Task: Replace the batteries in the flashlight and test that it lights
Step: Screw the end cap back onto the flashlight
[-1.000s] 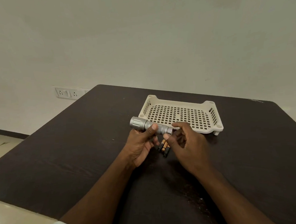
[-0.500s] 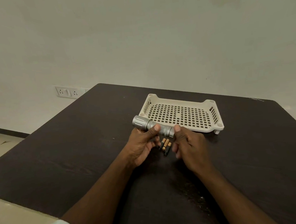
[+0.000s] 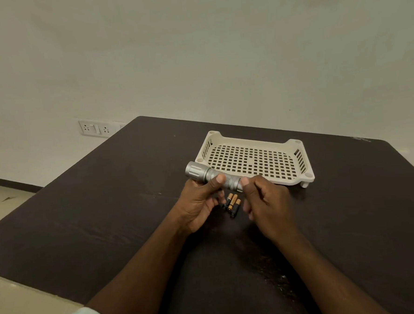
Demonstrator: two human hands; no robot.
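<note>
1. Holding the flashlight (image 3: pixel 212 177) above the bench (image 3: pixel 107 211), long axis level, head pointing left, tail cap toward the right hand (image 3: pixel 264 202).
2. Left hand (image 3: pixel 199 203) wrapped round the barrel, thumb on top.
3. Right fingers (image 3: pixel 245 181) curled at the tail end, thumb touching it; grip on the cap not clear.
4. Spare batteries (image 3: pixel 233 203) lying on the bench just below, between both hands; tray (image 3: pixel 306 172) just behind.
</note>
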